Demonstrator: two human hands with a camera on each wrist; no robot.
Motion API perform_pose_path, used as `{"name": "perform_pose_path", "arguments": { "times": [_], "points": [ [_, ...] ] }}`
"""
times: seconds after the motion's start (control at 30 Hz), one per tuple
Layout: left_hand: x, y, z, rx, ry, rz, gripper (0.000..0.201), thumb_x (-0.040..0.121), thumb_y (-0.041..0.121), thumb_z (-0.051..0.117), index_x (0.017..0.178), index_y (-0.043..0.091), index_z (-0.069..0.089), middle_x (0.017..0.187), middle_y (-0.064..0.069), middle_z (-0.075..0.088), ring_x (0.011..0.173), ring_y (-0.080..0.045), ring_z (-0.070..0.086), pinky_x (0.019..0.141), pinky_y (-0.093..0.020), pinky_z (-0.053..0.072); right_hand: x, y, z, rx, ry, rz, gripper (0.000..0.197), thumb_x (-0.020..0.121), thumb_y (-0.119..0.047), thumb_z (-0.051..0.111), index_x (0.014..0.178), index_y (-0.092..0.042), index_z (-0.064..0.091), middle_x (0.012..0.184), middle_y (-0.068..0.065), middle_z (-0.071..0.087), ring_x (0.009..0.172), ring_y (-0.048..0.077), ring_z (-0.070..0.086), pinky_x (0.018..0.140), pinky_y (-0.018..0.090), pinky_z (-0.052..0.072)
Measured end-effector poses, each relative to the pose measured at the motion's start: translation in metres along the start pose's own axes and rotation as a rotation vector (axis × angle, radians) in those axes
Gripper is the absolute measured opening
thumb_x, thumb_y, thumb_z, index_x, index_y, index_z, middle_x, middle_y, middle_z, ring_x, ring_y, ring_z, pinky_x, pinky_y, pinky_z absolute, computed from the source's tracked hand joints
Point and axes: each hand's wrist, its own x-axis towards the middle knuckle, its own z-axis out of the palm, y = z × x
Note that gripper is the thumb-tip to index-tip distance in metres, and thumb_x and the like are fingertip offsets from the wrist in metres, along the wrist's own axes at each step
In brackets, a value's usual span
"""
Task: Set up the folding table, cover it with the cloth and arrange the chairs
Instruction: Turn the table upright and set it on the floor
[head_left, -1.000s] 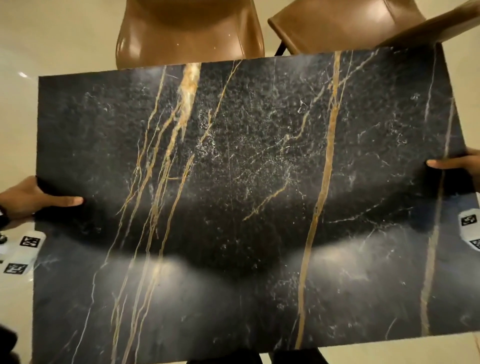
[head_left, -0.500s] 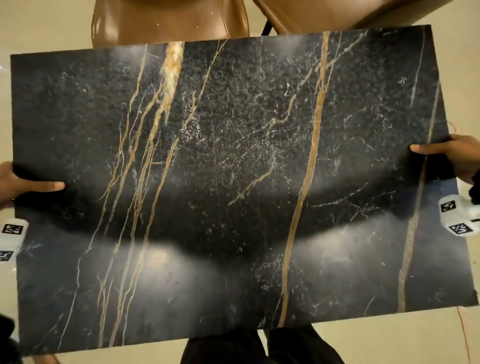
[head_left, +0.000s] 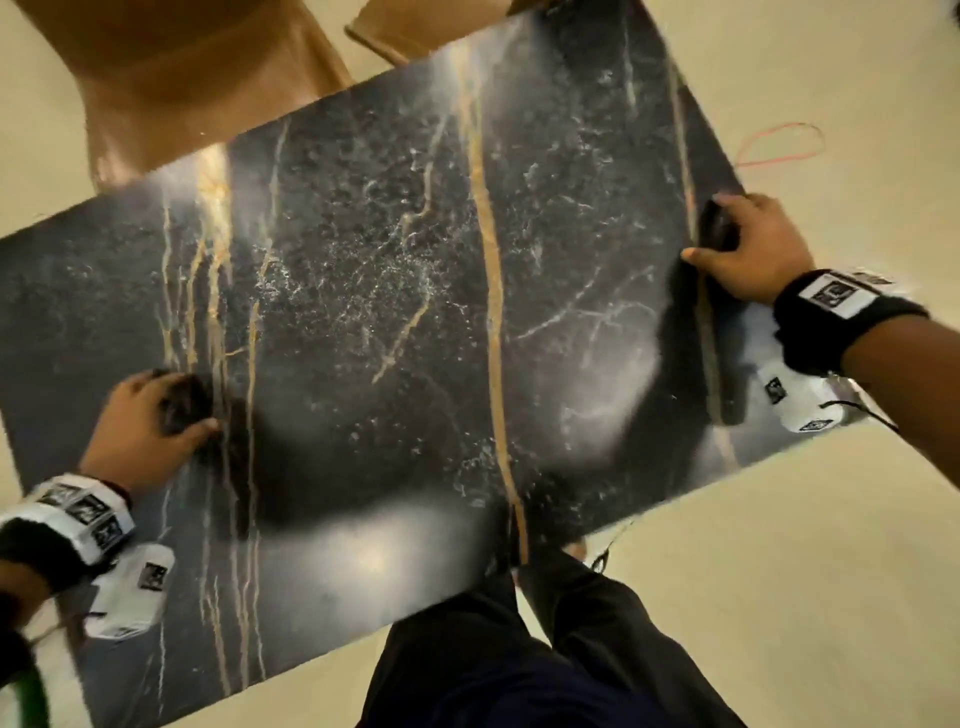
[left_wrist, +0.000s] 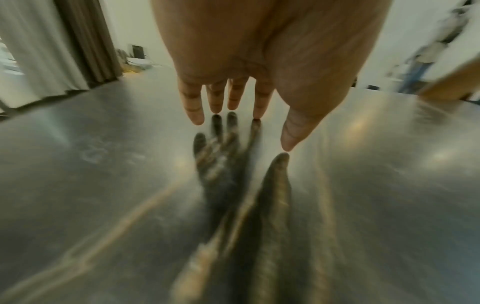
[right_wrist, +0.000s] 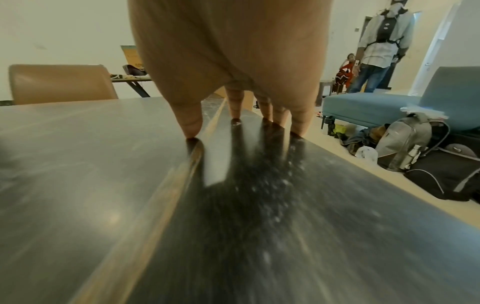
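Here, table (head_left: 363, 322), left hand (head_left: 140, 426) and right hand (head_left: 748, 249) flat on top

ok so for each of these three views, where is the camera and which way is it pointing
Head: on the head, looking down at the tabletop, both hands, left hand, right hand, and the legs.
Left wrist: on the left wrist, looking along the straight fingers touching the tabletop, toward curtains.
Right wrist: on the right wrist, looking along the fingers on the tabletop, toward a chair and sofa.
Shared: all three show the tabletop.
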Motion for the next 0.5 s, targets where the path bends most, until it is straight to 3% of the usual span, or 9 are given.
{"name": "perform_pose_path", "arguments": {
  "times": [0.03, 0.07, 0.1, 0.23, 0.27, 0.33, 0.5],
  "points": [
    [-0.011, 0.044, 0.011, 0.011, 0.019, -0.027, 0.077, 0.076, 0.05, 0.079, 0.134, 0.002, 0.061, 0.134, -0.031, 0.055, 0.125, -0.05, 0.051, 0.109, -0.061, 0.043, -0.024, 0.014, 0.001, -0.019, -0.002, 0.007, 0.086, 0.071, -0.065, 0.064, 0.14, -0.014, 0.054, 0.139, 0.027, 0.05, 0.125, 0.044, 0.053, 0.108, 0.044, 0.043],
    [-0.024, 0.082, 0.017, 0.057, 0.004, 0.059, 0.072, 0.079, 0.036, 0.082, 0.137, 0.0, 0.059, 0.138, -0.034, 0.05, 0.13, -0.052, 0.047, 0.112, -0.061, 0.039, -0.044, 0.02, 0.008, -0.038, -0.004, -0.001, 0.091, 0.068, -0.068, 0.059, 0.142, -0.015, 0.053, 0.144, 0.028, 0.047, 0.13, 0.044, 0.05, 0.112, 0.045, 0.04],
    [-0.033, 0.117, 0.03, 0.047, -0.031, 0.099, 0.069, 0.08, 0.031, 0.081, 0.138, 0.0, 0.058, 0.141, -0.034, 0.047, 0.133, -0.051, 0.045, 0.114, -0.06, 0.037, -0.065, 0.028, 0.014, -0.037, -0.013, -0.002, 0.09, 0.069, -0.066, 0.058, 0.143, -0.016, 0.054, 0.148, 0.028, 0.045, 0.134, 0.044, 0.048, 0.114, 0.046, 0.038],
    [-0.064, 0.229, 0.073, 0.012, -0.104, 0.304, 0.073, 0.079, 0.043, 0.073, 0.141, 0.008, 0.058, 0.15, -0.028, 0.043, 0.139, -0.045, 0.042, 0.116, -0.056, 0.036, -0.15, 0.031, 0.046, -0.025, -0.047, -0.101, 0.074, 0.079, -0.047, 0.063, 0.146, -0.015, 0.052, 0.158, 0.022, 0.037, 0.142, 0.043, 0.039, 0.116, 0.052, 0.035],
    [-0.092, 0.292, 0.111, 0.048, -0.191, 0.454, 0.074, 0.078, 0.046, 0.073, 0.142, 0.01, 0.057, 0.152, -0.026, 0.042, 0.14, -0.044, 0.042, 0.116, -0.057, 0.037, -0.209, 0.085, 0.039, -0.015, 0.003, -0.027, 0.074, 0.08, -0.045, 0.062, 0.147, -0.015, 0.051, 0.159, 0.022, 0.036, 0.143, 0.043, 0.037, 0.116, 0.054, 0.034],
    [-0.097, 0.318, 0.116, 0.047, -0.204, 0.475, 0.074, 0.081, 0.043, 0.079, 0.144, 0.016, 0.055, 0.157, -0.022, 0.038, 0.144, -0.042, 0.038, 0.116, -0.058, 0.037, -0.216, 0.067, 0.067, 0.014, -0.02, -0.131, 0.071, 0.083, -0.041, 0.062, 0.148, -0.015, 0.05, 0.16, 0.02, 0.034, 0.145, 0.044, 0.035, 0.117, 0.057, 0.032],
    [-0.128, 0.407, 0.157, 0.235, -0.293, 0.617, 0.079, 0.078, 0.04, 0.085, 0.147, 0.025, 0.05, 0.163, -0.014, 0.028, 0.15, -0.037, 0.027, 0.115, -0.059, 0.036, -0.248, 0.083, 0.07, 0.168, -0.04, -0.082, 0.066, 0.09, -0.021, 0.066, 0.152, -0.016, 0.044, 0.167, 0.013, 0.022, 0.155, 0.032, 0.017, 0.125, 0.041, 0.018]
  ]
}}
